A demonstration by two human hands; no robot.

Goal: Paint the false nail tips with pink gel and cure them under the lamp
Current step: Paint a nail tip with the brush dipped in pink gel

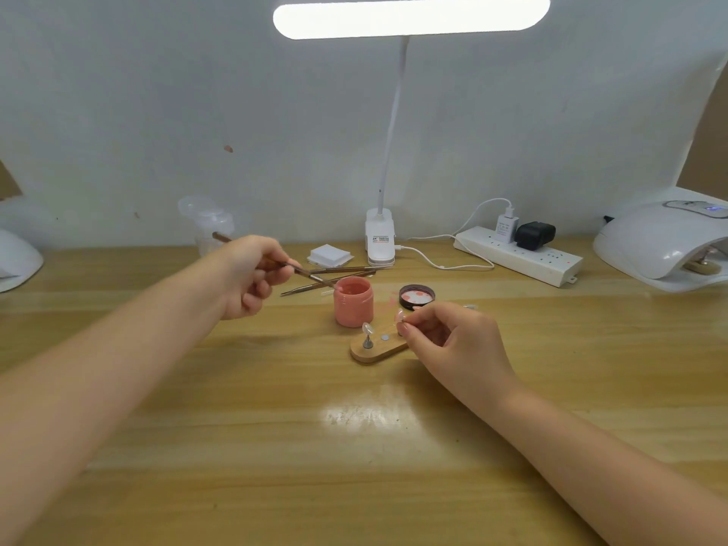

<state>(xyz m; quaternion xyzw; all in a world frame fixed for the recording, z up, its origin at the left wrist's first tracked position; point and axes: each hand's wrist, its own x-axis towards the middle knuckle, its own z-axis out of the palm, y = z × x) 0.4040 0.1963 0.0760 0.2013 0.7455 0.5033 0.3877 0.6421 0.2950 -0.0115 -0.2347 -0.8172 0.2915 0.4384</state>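
Head view looks down on a wooden table (275, 447) with both bare forearms reaching in. The left hand (252, 275) has its fingers curled round a thin brown brush (275, 262), pinching the handle between thumb and fingertips; the handle's end sticks out behind the hand, and the bristle end slopes down to the right, its tip at the rim of an open jar of pink gel (353, 301) just right of that hand. Just beyond the left hand's fingertips lie two more slim tools (335, 278), and past them a small stack of white wipes (330, 255). The right hand (457, 340) pinches a clear false nail tip (400, 316) on its little stand between thumb and forefinger, the other fingers loosely curled. Touching that hand on its left is an oval wooden holder (374, 350), on which a second nail tip (367, 329) stands upright on a metal peg. Just beyond the right hand's fingertips the jar's dark lid (416, 296) lies upturned, smeared pink inside. Further back a white clip lamp (380, 240) stands lit, with a white power strip (516, 256) to its right. Well off to the right of the right hand sits a white nail curing lamp (662, 246), with something small and wooden inside its mouth, too dim to name.
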